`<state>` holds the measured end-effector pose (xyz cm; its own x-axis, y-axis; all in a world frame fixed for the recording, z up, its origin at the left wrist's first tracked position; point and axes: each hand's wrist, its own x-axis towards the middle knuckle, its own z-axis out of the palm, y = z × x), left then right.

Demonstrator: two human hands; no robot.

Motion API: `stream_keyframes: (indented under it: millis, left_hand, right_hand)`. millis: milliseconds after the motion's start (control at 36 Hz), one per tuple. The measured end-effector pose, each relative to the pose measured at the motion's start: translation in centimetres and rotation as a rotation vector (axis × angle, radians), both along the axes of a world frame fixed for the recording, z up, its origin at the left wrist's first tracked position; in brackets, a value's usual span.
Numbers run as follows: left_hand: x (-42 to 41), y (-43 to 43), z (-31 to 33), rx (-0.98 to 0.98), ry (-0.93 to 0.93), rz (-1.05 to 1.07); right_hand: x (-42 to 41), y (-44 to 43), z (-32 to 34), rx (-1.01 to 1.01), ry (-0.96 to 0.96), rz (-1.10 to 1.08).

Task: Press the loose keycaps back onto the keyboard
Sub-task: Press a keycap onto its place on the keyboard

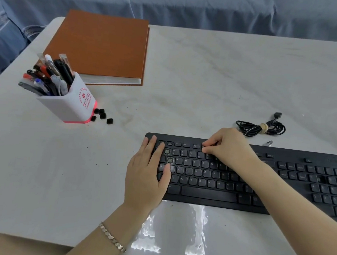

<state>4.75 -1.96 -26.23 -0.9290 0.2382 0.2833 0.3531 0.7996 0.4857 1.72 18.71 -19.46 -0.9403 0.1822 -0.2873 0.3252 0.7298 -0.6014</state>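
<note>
Lying flat, the keyboard (291, 175) runs left to right, spacebar (209, 195) nearest.

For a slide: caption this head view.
Left hand rests on the keyboard, right hand works at its top row; loose keycaps lie by the pen holder.

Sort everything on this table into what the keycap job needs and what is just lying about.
For the job: keyboard, loose keycaps, left hand flat on the keys, right hand at the function row.
Lying about: pen holder, brown book, coiled cable, clear plastic sheet.
</note>
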Motion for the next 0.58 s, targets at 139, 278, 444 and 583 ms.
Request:
stream_keyframes:
  millis: [139, 278, 444, 583]
  left_hand:
    - [0.0, 0.0, 0.1, 0.009, -0.015, 0.006]
    - [0.1, 0.1, 0.1, 0.008, -0.028, 0.016]
    - [0.1, 0.1, -0.1, -0.012, -0.029, 0.016]
    - [0.0, 0.1, -0.2, -0.01, -0.022, 0.018]
  right_hand:
    - [1.7, -0.3, -1.7, -0.049, 0.211, -0.055]
    - [2.2, -0.3, -2.5, -0.163, 0.284, -0.15]
    - [0.7, 0.4, -1.1, -0.157, 0.121, -0.072]
    - [0.1, 0.6, -0.9, -0.138, 0.074, -0.015]
